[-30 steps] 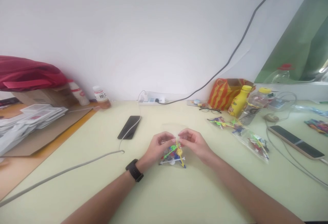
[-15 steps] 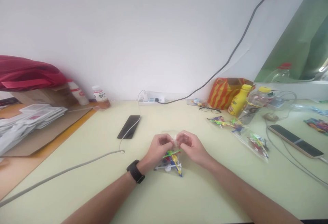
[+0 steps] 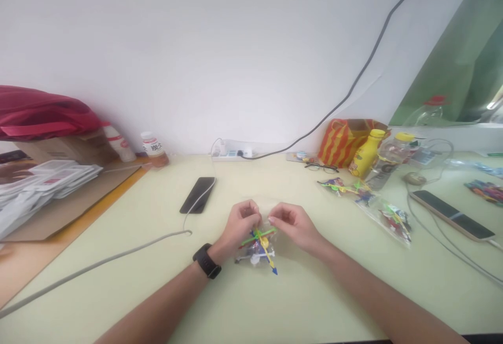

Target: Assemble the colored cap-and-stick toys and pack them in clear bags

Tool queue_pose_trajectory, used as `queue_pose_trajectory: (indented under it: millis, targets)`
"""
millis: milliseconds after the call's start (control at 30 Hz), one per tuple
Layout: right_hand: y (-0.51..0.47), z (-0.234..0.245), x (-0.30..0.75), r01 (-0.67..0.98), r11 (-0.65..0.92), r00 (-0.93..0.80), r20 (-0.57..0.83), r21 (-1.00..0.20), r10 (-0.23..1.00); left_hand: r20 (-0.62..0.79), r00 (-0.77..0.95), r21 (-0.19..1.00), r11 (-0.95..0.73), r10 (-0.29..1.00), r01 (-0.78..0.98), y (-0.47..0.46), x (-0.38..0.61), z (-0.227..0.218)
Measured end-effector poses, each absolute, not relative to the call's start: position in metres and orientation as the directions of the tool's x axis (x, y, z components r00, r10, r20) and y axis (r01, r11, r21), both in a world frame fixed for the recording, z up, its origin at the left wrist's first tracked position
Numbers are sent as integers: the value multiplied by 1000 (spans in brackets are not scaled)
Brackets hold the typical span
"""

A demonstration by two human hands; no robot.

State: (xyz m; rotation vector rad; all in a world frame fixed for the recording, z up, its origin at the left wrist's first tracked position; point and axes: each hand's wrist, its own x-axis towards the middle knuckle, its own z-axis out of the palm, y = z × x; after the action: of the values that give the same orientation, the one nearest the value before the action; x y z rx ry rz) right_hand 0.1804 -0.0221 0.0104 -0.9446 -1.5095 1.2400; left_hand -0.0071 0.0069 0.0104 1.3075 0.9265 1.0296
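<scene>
A clear plastic bag of colourful plastic pieces lies on the pale green table in front of me. Green, yellow, blue, red and white parts show through it, and a yellow piece with a blue arrow-like tip points towards me. My left hand, below a black wristwatch, pinches the bag's upper edge. On the right side of the same edge, my right hand is closed with thumb and fingers together. The film between the fingertips is hard to make out.
More bagged pieces lie to the right, near a phone and a yellow bottle. A black phone with a cable is at left. White packets rest on cardboard; another person's hand shows there.
My hands have moved slightly apart at the top of the bag, and the pieces inside have shifted a little. Another person's hand has appeared at the far left.
</scene>
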Motion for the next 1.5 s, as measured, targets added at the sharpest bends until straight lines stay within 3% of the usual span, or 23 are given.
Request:
queue_pose_trajectory:
  millis: [400,567,733,1067,1267,1500]
  targets:
    - [-19,11,184,8,204,-166,200,-979,966,41,369,999,-46,928,6,6,-6,16]
    - [-18,12,187,34,220,-190,209,-975,959,53,327,998,-42,944,-41,9,-9,11]
    - [-14,17,196,19,249,-125,245,-968,961,99,390,994,-69,916,-90,15,-17,11]
    - [-9,13,199,-29,169,-114,172,-985,979,124,459,991,-135,879,-9,21,-23,11]
    - [-8,15,201,-47,160,-120,165,-986,979,189,340,982,-183,921,-51,23,-25,17]
    - [-2,8,206,-85,148,-96,156,-985,983,152,350,988,-141,924,-58,30,-31,15]
